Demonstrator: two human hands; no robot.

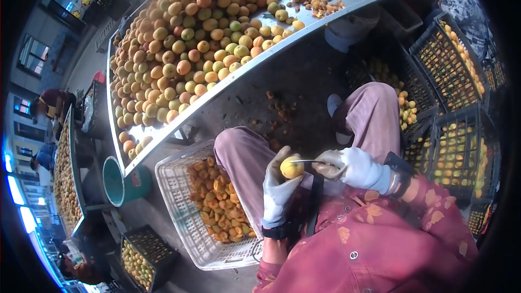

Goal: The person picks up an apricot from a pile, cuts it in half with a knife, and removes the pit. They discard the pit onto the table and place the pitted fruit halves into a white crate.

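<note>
My left hand (278, 184), in a white glove, is closed round a yellow apricot (292, 167) above my lap. In my gloved right hand (347, 167) is a thin knife (306, 161), its blade pointing left and touching the fruit near its top. The knife's handle is hidden in my fingers. Beside my left leg stands a white plastic crate (182, 222) holding many orange apricot halves (220, 201).
A metal table (239, 77) heaped with whole apricots (179, 49) stands ahead. A teal bucket (125, 182) is at the left. Black crates of fruit (448, 65) are stacked at the right. Co-workers sit at the far right (467, 19) and left (51, 106).
</note>
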